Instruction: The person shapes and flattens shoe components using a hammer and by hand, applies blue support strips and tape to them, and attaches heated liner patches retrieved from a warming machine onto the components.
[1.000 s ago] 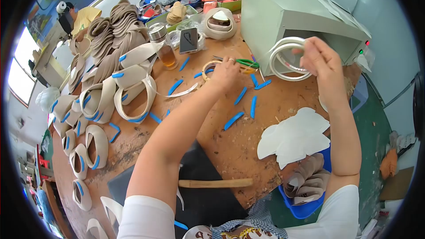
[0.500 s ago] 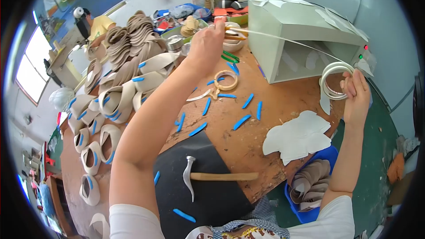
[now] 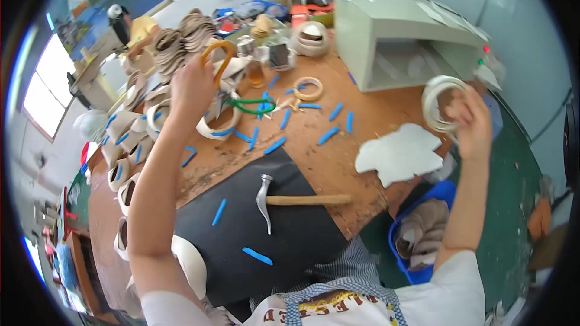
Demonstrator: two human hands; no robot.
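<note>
Fingers of the left hand [image 3: 192,87] are closed on an orange-handled tool [image 3: 229,51], raised over the far left of the table [image 3: 302,166], while those of the right hand [image 3: 470,115] are bent and clamped on the near side of a white roll [image 3: 430,105], held up in front of the pale green cabinet [image 3: 356,42] at the table's right. Whether the left hand also grips the green-handled scissors [image 3: 270,107], just beside the orange-handled tool, cannot be told. The palm hides part of the orange-handled tool, and the right fingertips cover part of the white roll's rim. Blur softens the stacked shoe pieces [image 3: 196,33] behind the left hand, too overlapped to count; the left forearm cuts across others. Seen on the black mat [image 3: 290,229] are one hammer [image 3: 302,200], its handle reaching past the mat's edge, and two blue strips [image 3: 258,256]. One tan tape roll [image 3: 319,89] lies farther back, and one blue bin [image 3: 396,247] of shoe parts sits below the table edge. One person in a yellow top [image 3: 142,27] is partly visible beyond.
</note>
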